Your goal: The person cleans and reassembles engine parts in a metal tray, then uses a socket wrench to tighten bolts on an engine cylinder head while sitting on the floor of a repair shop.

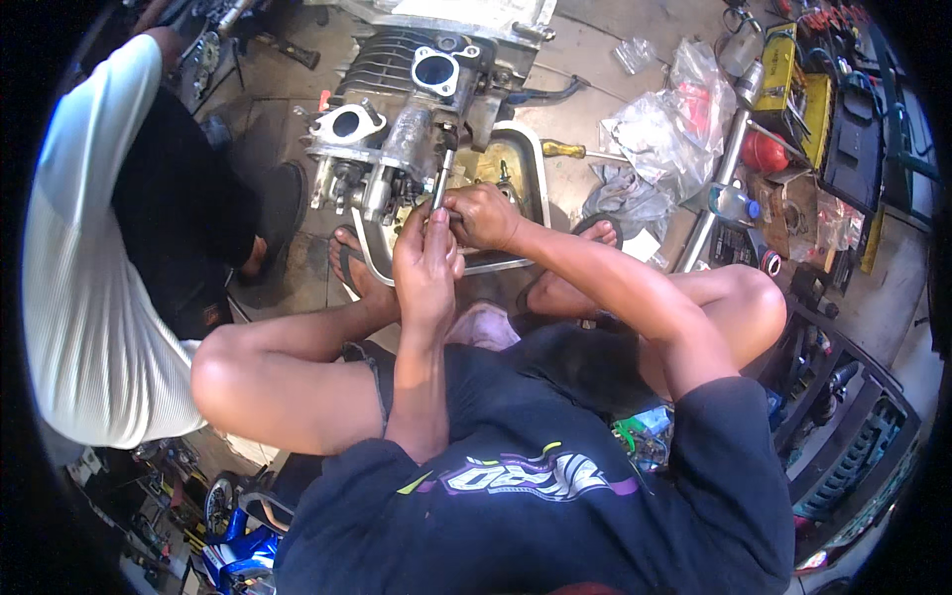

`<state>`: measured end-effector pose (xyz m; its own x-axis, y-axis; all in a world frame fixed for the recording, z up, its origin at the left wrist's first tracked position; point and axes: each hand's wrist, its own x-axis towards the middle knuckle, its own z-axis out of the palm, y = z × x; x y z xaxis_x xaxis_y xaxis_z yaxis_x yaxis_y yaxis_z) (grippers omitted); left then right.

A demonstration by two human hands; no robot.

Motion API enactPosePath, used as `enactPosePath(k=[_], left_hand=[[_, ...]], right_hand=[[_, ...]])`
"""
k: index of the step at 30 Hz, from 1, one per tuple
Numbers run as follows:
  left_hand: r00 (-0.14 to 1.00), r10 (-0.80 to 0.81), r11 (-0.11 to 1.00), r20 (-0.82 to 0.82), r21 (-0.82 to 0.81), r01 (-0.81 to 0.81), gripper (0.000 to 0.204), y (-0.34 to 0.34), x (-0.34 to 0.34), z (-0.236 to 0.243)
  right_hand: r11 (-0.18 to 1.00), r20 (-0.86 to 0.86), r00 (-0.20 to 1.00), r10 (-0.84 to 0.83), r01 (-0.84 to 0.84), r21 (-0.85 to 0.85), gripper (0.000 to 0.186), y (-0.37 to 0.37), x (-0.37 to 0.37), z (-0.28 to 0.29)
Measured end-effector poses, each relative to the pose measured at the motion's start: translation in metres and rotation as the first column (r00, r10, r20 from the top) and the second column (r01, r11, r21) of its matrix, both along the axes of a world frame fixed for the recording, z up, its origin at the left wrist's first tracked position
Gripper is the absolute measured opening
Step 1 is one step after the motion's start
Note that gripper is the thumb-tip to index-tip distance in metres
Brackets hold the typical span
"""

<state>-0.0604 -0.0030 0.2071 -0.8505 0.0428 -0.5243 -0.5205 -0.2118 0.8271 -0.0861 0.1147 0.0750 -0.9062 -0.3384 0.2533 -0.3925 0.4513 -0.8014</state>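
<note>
My left hand [428,256] is wrapped round a slim silver metal shaft, its thumb lying along it. That shaft [443,178] looks like a socket wrench extension and points up to the underside of a finned engine [407,79]. Close beside it, my right hand [483,215] is closed with its fingers curled in at the lower part of the tool. What the right fingers grip is hidden. Below both hands lies a metal tray [536,164] with small parts inside. Two round flanged ports face up on the engine.
A screwdriver with a yellow handle [563,150] lies right of the tray. Plastic bags [659,134], a grey rag [627,198], a water bottle [732,202] and a yellow toolbox [778,74] are farther right. At left, another person in a white ribbed top [99,297] is close by.
</note>
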Motion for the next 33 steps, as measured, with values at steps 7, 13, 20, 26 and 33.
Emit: enactPosePath(k=[7,13,20,26,33], left_hand=[[0.999,0.019,0.993,-0.026,0.121,-0.016,0.024,-0.003,0.009,-0.012],[0.994,0.066,0.938,0.089,0.333,-0.092,0.027,-0.006,0.023,-0.009],[0.959,0.061,0.732,0.278,0.641,-0.232,0.028,-0.01,0.003,-0.013],[0.916,-0.051,0.444,0.398,0.831,-0.336,0.021,-0.026,-0.008,-0.029],[0.911,-0.153,0.375,0.382,0.876,-0.304,0.019,-0.034,-0.015,-0.038]], right_hand=[[0.988,0.14,0.989,-0.047,0.025,0.15,0.029,0.012,0.017,0.042],[0.926,0.194,0.98,-0.044,-0.034,0.377,0.032,0.05,0.051,0.102],[0.797,0.074,0.992,-0.099,0.034,0.603,0.027,0.049,0.039,0.182],[0.659,-0.08,0.996,0.046,0.03,0.751,0.015,0.025,0.023,0.219],[0.627,-0.061,0.997,0.049,0.016,0.779,0.016,0.008,0.003,0.235]])
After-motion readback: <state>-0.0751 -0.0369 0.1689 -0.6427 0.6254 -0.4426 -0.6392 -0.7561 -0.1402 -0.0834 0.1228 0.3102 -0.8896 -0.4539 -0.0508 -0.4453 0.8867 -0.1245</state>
